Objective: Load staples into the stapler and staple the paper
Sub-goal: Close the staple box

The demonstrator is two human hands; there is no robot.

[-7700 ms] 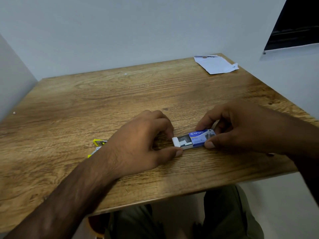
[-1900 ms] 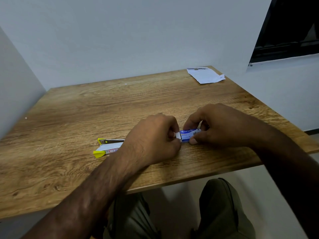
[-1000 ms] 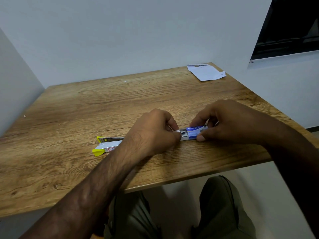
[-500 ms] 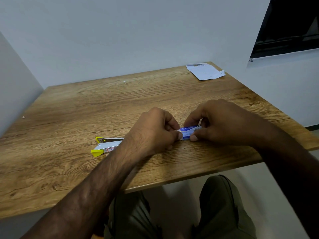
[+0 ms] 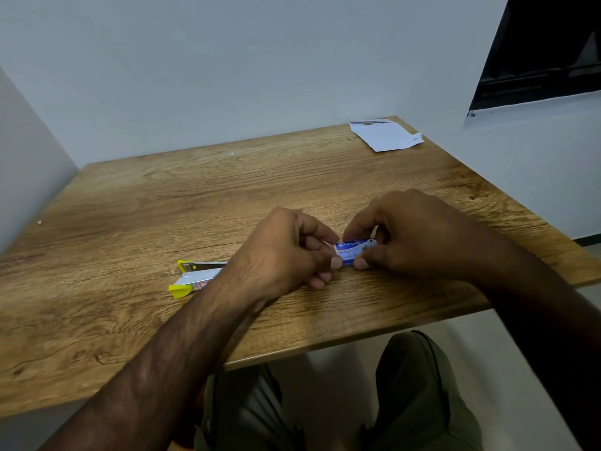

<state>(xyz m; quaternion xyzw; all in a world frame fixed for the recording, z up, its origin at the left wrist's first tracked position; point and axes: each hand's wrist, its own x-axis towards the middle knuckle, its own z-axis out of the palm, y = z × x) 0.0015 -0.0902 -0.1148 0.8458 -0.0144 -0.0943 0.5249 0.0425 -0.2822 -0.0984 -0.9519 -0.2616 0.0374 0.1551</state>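
I take this for a plain room in a home or small office. I see a wood-grain surface [image 5: 162,203] pushed into a corner of bare pale walls [image 5: 260,60], a dark window [image 5: 546,50] at far right, and a stapler [image 5: 195,276] and paper [image 5: 385,135] lying out.

blue staple box [image 5: 353,252] pinched closed mid-bench, yellow-tipped stapler [image 5: 195,277] lying open at left, paper [image 5: 385,135] far corner

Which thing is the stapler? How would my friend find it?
Start at the wooden table and follow the left hand back to its wrist. The stapler lies just left of it: shiny silver metal with bright yellow tips, unlike the little blue staple box both hands hold.
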